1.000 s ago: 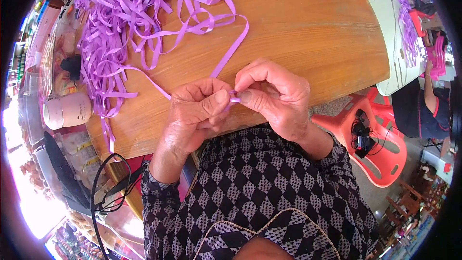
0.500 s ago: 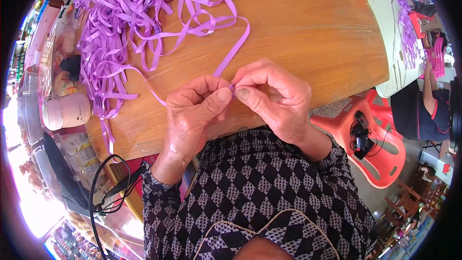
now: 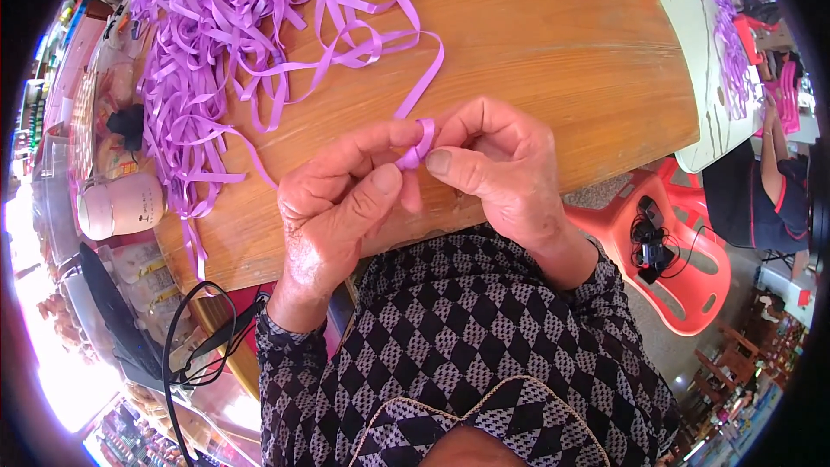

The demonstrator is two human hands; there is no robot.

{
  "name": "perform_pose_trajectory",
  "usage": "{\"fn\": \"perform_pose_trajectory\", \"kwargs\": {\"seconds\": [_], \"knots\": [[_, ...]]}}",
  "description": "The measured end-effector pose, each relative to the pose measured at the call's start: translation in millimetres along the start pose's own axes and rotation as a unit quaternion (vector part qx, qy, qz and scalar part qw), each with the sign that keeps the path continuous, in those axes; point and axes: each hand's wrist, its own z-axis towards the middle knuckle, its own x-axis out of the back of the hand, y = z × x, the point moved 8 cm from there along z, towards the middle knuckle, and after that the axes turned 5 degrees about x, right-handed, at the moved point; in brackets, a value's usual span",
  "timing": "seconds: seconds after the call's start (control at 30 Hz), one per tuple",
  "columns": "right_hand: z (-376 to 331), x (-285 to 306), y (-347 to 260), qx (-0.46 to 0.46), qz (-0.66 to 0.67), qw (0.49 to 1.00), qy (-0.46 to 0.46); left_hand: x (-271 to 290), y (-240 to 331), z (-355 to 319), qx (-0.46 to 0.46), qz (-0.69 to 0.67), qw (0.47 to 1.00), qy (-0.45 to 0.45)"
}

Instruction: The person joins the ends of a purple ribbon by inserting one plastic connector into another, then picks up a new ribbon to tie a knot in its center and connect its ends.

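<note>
I am pinching a purple ribbon (image 3: 418,143) between my 2 hands above the near edge of the wooden table (image 3: 553,60) — my left hand (image 3: 341,207) and my right hand (image 3: 493,169) are both closing thumb and fingers on its small loop. I judge the loop could be slipping open if either pinch eases, since the strip is trailing back into the tangled ribbon pile (image 3: 233,43), which may be tugging it. A white jar (image 3: 117,206) is sitting at my left, a red plastic chair (image 3: 683,251) at my right — neither is blocking me.
</note>
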Motion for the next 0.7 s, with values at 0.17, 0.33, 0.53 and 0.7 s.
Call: {"fn": "perform_pose_trajectory", "kwargs": {"seconds": [0.17, 0.33, 0.53, 0.7], "knots": [[0.3, -3.3, 0.9, 0.033, 0.004, 0.999, -0.006, 0.2, -8.5, -0.5, 0.036, -0.047, 0.998, 0.026], [-6.2, -9.8, -0.2, 0.038, -0.030, 0.999, -0.017, 10.0, -22.4, 2.3, 0.102, -0.122, 0.986, 0.052], [-10.3, -8.5, -4.3, 0.106, -0.083, 0.991, -0.016, 13.8, -35.5, 4.3, 0.133, -0.208, 0.968, 0.050], [-10.4, -16.3, 3.1, 0.034, -0.035, 0.998, -0.026, 15.1, -38.7, 2.7, 0.101, -0.194, 0.972, 0.087]]}}
